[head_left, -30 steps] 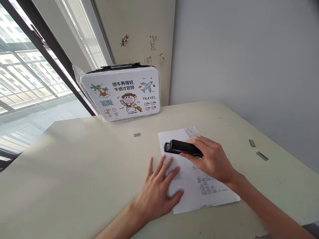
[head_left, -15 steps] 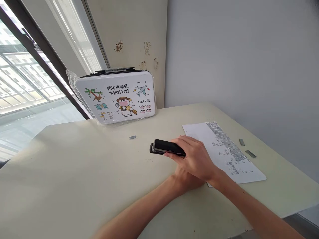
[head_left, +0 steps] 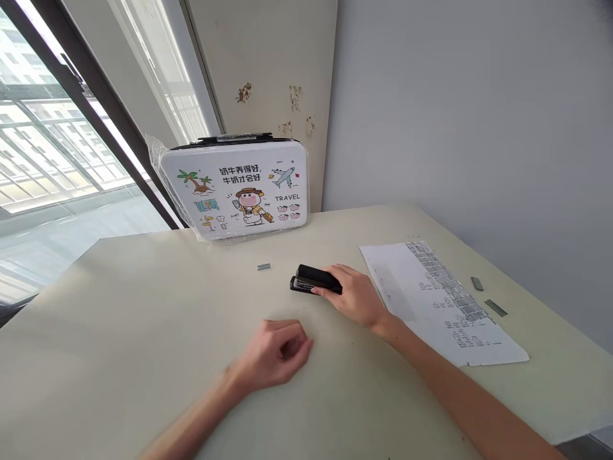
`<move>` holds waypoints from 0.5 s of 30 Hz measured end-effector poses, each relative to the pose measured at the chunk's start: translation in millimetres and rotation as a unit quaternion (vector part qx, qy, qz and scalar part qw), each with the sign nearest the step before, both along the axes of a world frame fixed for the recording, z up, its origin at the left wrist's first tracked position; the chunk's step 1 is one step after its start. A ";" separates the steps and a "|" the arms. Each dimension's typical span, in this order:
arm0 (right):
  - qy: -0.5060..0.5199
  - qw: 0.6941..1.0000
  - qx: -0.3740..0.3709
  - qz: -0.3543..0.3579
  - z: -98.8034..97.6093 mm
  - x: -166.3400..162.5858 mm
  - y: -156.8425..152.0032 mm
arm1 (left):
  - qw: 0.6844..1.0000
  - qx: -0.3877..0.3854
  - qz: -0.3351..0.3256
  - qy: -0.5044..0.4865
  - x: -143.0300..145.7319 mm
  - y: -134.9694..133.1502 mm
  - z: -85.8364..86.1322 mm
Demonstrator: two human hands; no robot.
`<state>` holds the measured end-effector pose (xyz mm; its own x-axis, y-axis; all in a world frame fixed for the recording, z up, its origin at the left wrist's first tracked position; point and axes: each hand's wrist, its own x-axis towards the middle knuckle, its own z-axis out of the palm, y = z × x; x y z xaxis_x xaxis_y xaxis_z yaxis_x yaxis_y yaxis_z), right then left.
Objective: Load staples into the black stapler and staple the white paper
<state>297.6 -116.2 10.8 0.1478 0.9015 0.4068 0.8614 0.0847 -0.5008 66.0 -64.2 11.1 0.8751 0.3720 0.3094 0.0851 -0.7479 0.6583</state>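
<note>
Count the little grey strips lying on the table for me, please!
3. One strip is in front of the white case; a second strip and a third strip lie together, right of the paper. Any underneath would be hidden.

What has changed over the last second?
The paper has moved right. The left hand, earlier spread on it, has come off and now curls loosely to its left. The right hand has brought the stapler from over the paper to its left, still gripping it. The suitcase and staple strips stayed put.
</note>
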 end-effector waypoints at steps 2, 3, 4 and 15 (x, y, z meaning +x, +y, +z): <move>-0.002 1.000 -0.014 0.002 -6.8 -3.7 7.3 | 0.998 -0.034 0.056 0.018 -14.4 14.1 0.4; 0.001 1.000 -0.019 0.005 -9.9 -5.4 10.1 | 0.995 -0.047 0.081 0.027 -19.0 20.2 0.2; 0.007 1.000 -0.023 0.010 -12.7 -6.9 12.3 | 0.992 -0.057 0.106 0.035 -22.1 25.5 -0.1; 0.222 0.970 -0.065 0.081 -23.4 -6.0 10.1 | 0.949 -0.161 0.270 0.014 -19.7 35.5 -4.3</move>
